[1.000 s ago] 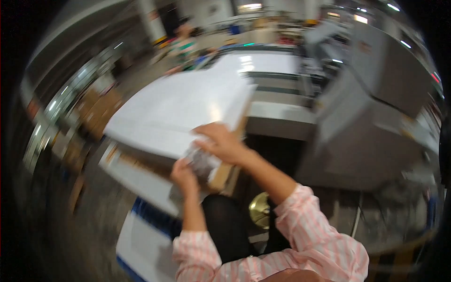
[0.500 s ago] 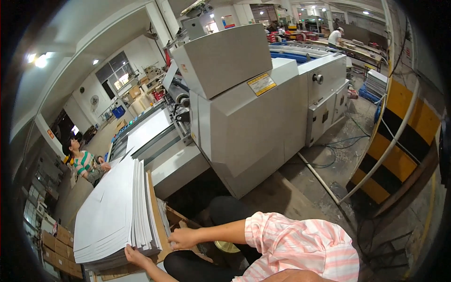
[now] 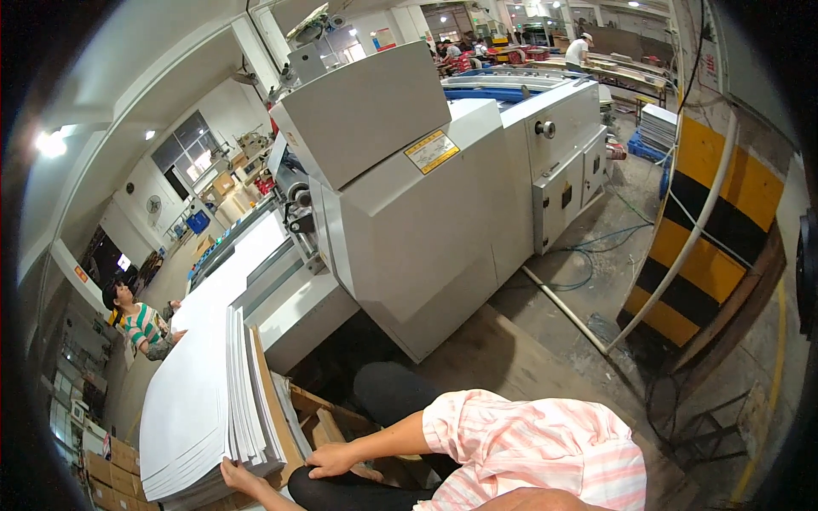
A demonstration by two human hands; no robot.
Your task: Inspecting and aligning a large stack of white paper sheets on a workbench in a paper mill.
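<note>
A tall stack of large white paper sheets (image 3: 192, 400) stands at my left, its right-hand edges fanned out in layers. My left hand (image 3: 243, 479) is at the near right corner of the stack, thumb and fingers closed on the sheet edges. Along the stack's right side stands a brown cardboard sheet (image 3: 274, 400). My right hand (image 3: 331, 460) is just right of the cardboard, above my dark-trousered knee. Its fingers are curled together, with nothing visible in them. Beyond the stack, white paper (image 3: 256, 243) lies on the machine's feed bed.
A big grey machine (image 3: 417, 247) fills the middle. Across the stack, a person in a striped top (image 3: 145, 325) reaches toward the paper. Wooden pallet pieces (image 3: 328, 426) lie beside my knee. At right are a yellow-and-black striped panel (image 3: 707, 230) and a floor pipe (image 3: 562, 308).
My view has shifted, so the machine appears farther left. My right hand has drawn slightly back from the cardboard toward my knee. My left hand stays at the stack's corner.
</note>
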